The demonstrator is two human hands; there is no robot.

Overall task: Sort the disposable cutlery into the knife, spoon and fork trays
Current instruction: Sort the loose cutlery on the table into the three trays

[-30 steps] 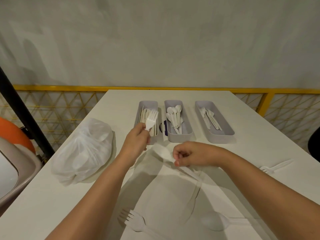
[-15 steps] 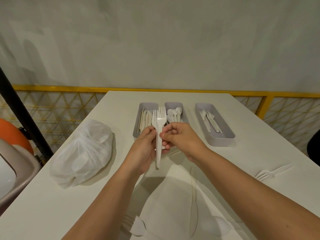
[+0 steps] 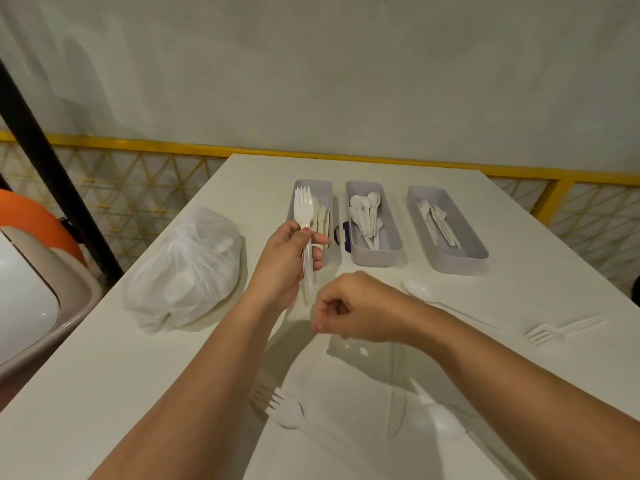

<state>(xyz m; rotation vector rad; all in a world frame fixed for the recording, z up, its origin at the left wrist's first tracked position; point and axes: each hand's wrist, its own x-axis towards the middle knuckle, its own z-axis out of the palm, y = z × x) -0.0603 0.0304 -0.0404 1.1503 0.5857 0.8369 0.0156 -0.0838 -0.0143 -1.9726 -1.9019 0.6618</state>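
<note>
Fork (image 3: 302,211) now in left hand (image 3: 284,261) alone

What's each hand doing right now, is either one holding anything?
Left hand: closed on a white fork, tines up.
Right hand: curled shut, nothing visible in it.

Looks like a canteen or casual eatery seating area to me, not someone's home. There's a long white table (image 3: 104,358) set right by a yellow metal railing (image 3: 173,148) with mesh infill, a bare plain wall (image 3: 346,81) behind it, and a row of grey trays (image 3: 375,254) stocked with disposable plastic cutlery (very self-serve counter vibes).
</note>
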